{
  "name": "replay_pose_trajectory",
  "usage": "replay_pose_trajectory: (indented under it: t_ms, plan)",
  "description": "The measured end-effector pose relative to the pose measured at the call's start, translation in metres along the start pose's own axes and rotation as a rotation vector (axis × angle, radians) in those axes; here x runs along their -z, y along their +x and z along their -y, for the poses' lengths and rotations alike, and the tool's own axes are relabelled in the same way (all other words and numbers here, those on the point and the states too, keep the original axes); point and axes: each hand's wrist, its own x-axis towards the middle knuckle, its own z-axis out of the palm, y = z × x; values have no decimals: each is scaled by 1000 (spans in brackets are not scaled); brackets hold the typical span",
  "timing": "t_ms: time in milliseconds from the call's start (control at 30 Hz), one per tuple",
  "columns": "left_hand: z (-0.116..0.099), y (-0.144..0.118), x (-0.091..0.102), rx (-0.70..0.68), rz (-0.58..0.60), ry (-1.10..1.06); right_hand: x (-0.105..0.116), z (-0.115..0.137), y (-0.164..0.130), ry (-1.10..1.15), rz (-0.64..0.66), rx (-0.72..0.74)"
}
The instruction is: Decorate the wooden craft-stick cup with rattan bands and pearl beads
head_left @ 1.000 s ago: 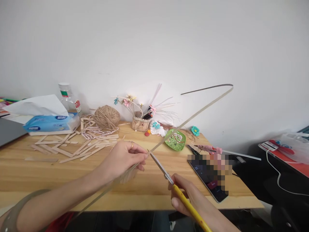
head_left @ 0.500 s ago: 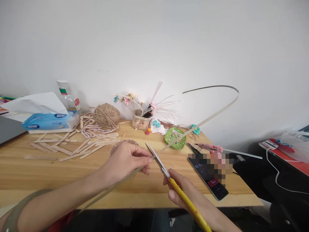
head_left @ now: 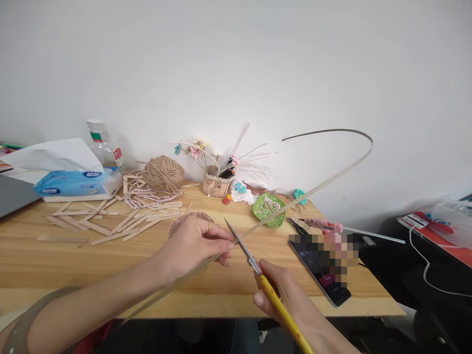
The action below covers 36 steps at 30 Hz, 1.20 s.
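A long, thin, pale flexible strip [head_left: 317, 188] runs from the lower left up to the right, where its far end curls back near the wall. My left hand [head_left: 206, 239] pinches this strip between thumb and fingers, just left of the scissors. In my right hand [head_left: 283, 290] is a pair of scissors [head_left: 275, 302] with yellow handles. Their metal blades lie across the strip close to my left fingertips and look nearly closed. Behind my left hand, a small round woven basket [head_left: 190, 220] is partly hidden.
Wooden craft sticks [head_left: 140, 223] lie scattered at left, near a tissue pack [head_left: 81, 184] and a twine ball [head_left: 163, 173]. Behind the strip sits a green dish [head_left: 262, 216] of beads. A phone [head_left: 320, 275] and a pink glue gun [head_left: 324, 225] are at right.
The scissor blades have come together over the strip, from slightly apart to nearly closed. The strip's curled end has shifted a little to the right. My left hand keeps its pinch.
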Motion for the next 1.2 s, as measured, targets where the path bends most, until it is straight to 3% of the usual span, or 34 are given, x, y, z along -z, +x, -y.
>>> replay_pose_trajectory:
  t_ms: [267,433,500,567,667,767,867,933,967,1067,1200]
  plan:
    - [-1,-3,2,-4,25,-63,-1,-17,7,-9,-49,-55]
    - [-7,-6,7,85,43,-121,-5,-52,32,-407,-345,-177]
    - [-10,-8,9,92,52,-84,-8,-70,43,-536,-398,-108]
    - [-14,-10,11,50,43,28,-9,-81,51,-611,-351,-32]
    - [-21,-14,14,-18,48,155,-10,-76,51,-636,-358,40]
    - [-31,-17,13,-2,127,45,-16,-44,37,-282,-341,236]
    - [-42,-20,10,-66,143,-76,-31,-4,20,437,-38,420]
    - [-45,-22,10,-143,93,-106,-38,14,12,803,82,421]
    - [-44,-23,12,-165,64,-106,-37,19,10,898,69,378]
    - [-34,-26,26,-196,34,-35,-8,18,4,760,-131,171]
    - [-7,-31,57,-251,92,453,74,-4,-19,-29,-427,150]
